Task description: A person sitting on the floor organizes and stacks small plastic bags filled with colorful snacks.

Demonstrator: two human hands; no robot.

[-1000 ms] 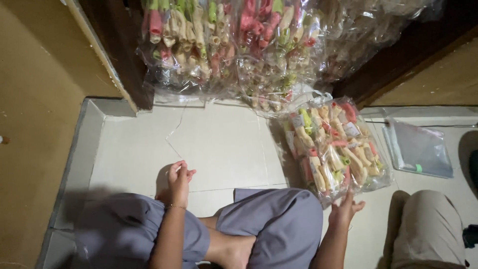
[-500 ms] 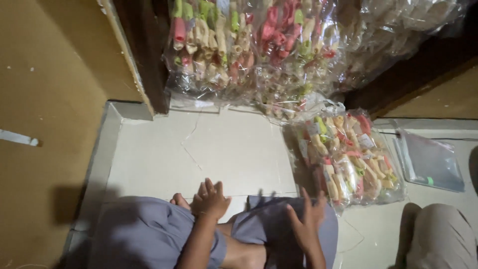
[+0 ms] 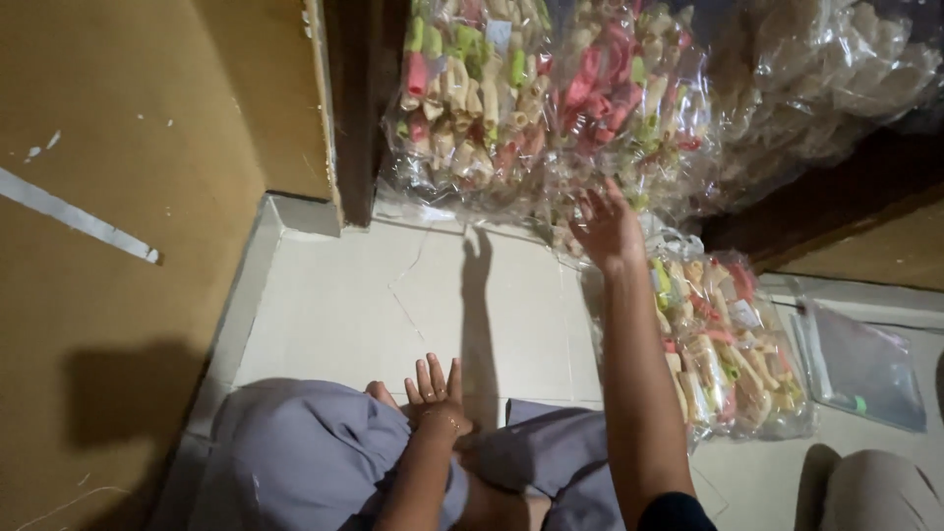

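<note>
1. Nearest the camera, the person's knees are folded in soft, grey-lilac trousers [image 3: 305, 462] with smooth folds; the cloth is cut off by the lower edge of the view.
2. The left hand [image 3: 436, 393] rests by the knee, fingers straight and slightly fanned, holding nothing. Its palm is hidden, so whether it presses on the cloth or the floor cannot be told.
3. The floor [image 3: 393, 305] is pale tile, matt, with thin hairline cracks and a raised pale border along its left edge.
4. At the floor's right side lies a clear plastic bag of snacks [image 3: 728, 344], crinkled and shiny, packed with short stick shapes in cream, pink, green and orange. The right forearm crosses its left part and hides it.
5. Beyond that bag, near the right edge, a flat transparent pouch [image 3: 865, 369] lies on the floor; its contents are hard to make out.
6. The right arm stretches forward and up, nearly straight. The right hand [image 3: 605, 226] is spread, fingers apart, against the glossy film of the stacked bags [image 3: 551, 108] at the floor's far edge, gripping nothing that can be seen.
7. Those stacked bags hold the same coloured sticks; farther right, paler bags [image 3: 836, 69] blur together and run out of view.
8. A dark wooden post [image 3: 349, 108] stands at the far left corner beside a dull ochre wall [image 3: 147, 147].
</note>
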